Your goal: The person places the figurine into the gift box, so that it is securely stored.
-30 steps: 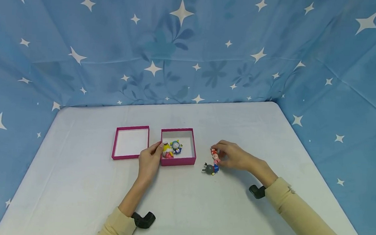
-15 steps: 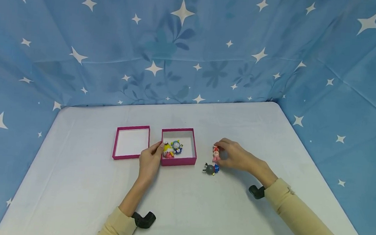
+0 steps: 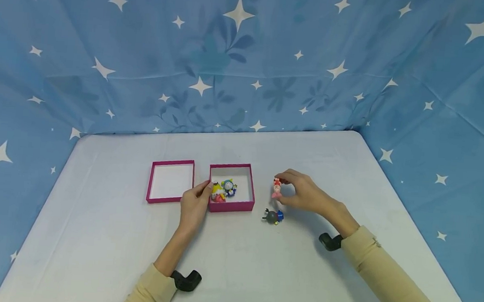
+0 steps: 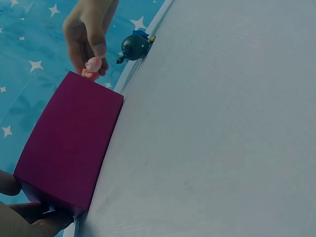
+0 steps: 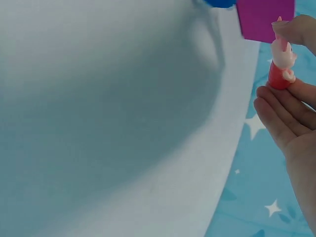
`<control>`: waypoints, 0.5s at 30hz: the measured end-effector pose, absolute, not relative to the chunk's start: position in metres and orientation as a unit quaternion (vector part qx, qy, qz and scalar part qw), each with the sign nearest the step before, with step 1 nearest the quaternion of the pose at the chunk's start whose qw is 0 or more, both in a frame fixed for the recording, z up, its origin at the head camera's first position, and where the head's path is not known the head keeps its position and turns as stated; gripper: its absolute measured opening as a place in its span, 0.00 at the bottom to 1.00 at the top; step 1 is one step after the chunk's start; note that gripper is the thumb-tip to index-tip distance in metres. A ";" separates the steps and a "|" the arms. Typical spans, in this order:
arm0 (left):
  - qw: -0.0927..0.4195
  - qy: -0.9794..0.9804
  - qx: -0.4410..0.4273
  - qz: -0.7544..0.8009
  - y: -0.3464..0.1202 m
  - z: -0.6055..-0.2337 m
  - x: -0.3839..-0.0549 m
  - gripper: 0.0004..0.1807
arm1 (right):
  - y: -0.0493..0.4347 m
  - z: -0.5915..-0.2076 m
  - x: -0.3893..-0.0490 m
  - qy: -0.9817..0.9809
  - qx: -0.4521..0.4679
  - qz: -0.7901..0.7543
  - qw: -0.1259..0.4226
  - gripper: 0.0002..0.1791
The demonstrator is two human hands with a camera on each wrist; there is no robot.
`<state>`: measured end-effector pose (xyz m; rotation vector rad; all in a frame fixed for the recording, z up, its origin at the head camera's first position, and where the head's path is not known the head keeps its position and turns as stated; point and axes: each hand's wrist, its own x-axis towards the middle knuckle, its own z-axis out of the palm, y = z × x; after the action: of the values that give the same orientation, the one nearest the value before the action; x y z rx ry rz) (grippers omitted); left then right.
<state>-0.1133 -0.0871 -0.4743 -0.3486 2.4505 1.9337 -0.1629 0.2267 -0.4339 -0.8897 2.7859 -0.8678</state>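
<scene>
My right hand (image 3: pixel 305 193) pinches a small pink-and-red toy figurine (image 3: pixel 277 189) between thumb and fingertips, held above the table. Its red body and pale head with pointed pink ears (image 5: pixel 283 54) show in the right wrist view. My left hand (image 3: pixel 194 206) grips the left side of an open magenta box (image 3: pixel 231 206), thumb at the wall's rim. Inside the box, toward its left, lie a yellow-and-pink figurine (image 3: pixel 218 194) and a blue figurine (image 3: pixel 228 187). A dark grey-and-blue figurine (image 3: pixel 273 217) lies on the table just below the right hand.
A shallow magenta-rimmed lid (image 3: pixel 169 201), white inside, lies left of the box. Everything rests on a white-covered table (image 3: pixel 234 263). Blue star-patterned curtains (image 3: pixel 156 51) hang behind and at both sides.
My right hand has lifted the pink-and-red figurine up and away from the grey-and-blue one beside it. The left hand stays at the box.
</scene>
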 end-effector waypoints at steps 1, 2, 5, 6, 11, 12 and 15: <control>0.000 0.780 -0.111 0.616 -0.087 -0.474 -0.113 0.25 | 0.226 -0.432 -0.163 0.910 -0.297 -0.285 0.042 0.30; 0.000 0.779 -0.112 0.617 -0.087 -0.474 -0.113 0.25 | 0.225 -0.431 -0.163 0.909 -0.301 -0.287 0.039 0.30; 0.001 0.776 -0.114 0.620 -0.087 -0.473 -0.114 0.25 | 0.220 -0.426 -0.164 0.905 -0.313 -0.285 0.031 0.29; 0.001 0.776 -0.115 0.620 -0.087 -0.473 -0.114 0.25 | 0.218 -0.424 -0.165 0.905 -0.315 -0.284 0.030 0.29; 0.001 0.777 -0.121 0.618 -0.087 -0.472 -0.114 0.25 | 0.207 -0.414 -0.165 0.903 -0.321 -0.285 0.027 0.29; 0.000 0.777 -0.121 0.617 -0.087 -0.472 -0.114 0.25 | 0.205 -0.412 -0.165 0.902 -0.323 -0.286 0.027 0.29; -0.003 0.778 -0.120 0.616 -0.086 -0.472 -0.114 0.24 | 0.199 -0.407 -0.165 0.899 -0.328 -0.287 0.028 0.29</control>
<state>-0.1141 -0.0864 -0.4715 -0.3763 2.4494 1.9403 -0.1650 0.1991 -0.4070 -1.0142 2.7767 -0.8872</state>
